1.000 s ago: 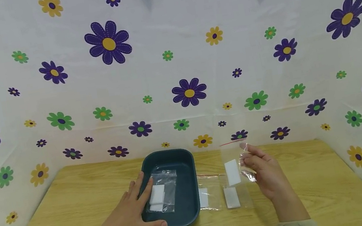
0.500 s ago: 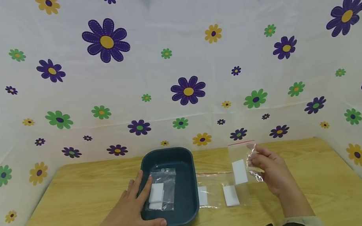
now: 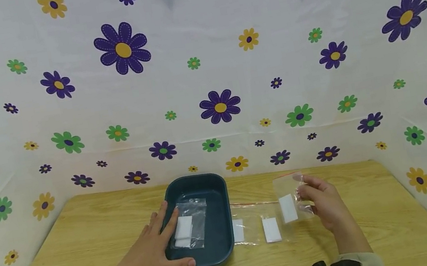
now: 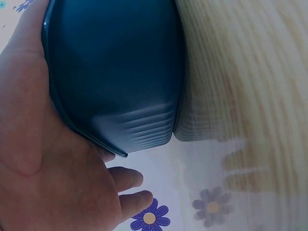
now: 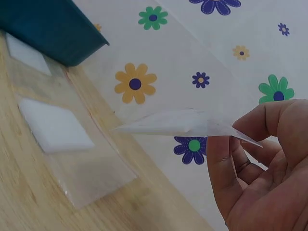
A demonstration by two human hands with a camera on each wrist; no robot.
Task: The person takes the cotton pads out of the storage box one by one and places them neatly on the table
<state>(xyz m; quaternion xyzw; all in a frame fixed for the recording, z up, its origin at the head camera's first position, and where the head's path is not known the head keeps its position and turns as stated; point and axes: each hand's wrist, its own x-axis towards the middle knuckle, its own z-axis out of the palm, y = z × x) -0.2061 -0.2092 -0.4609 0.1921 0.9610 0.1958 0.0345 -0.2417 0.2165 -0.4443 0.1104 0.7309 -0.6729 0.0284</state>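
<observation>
My left hand (image 3: 151,251) lies along the left rim of a dark teal plastic tub (image 3: 220,216), fingers spread and thumb at its near edge. Inside the tub are clear zip bags with white rectangular pieces (image 3: 183,227); they overlap, so their number is hard to tell. My right hand (image 3: 327,203) pinches the right edge of a clear zip bag (image 3: 287,207) with a white piece in it, held above the table. In the right wrist view this bag (image 5: 168,122) appears nearly edge-on between thumb and fingers.
Two more zip bags lie flat right of the tub, one with its white piece (image 3: 238,230) close against the tub, the other with its piece (image 3: 271,230) partly below the held bag. The wooden table (image 3: 361,230) ends at a flowered cloth backdrop (image 3: 172,88).
The right hand has carried the held zip bag to the right, away from the bags on the table, then slightly lower, and the bag has tilted. The left hand and tub have stayed put.
</observation>
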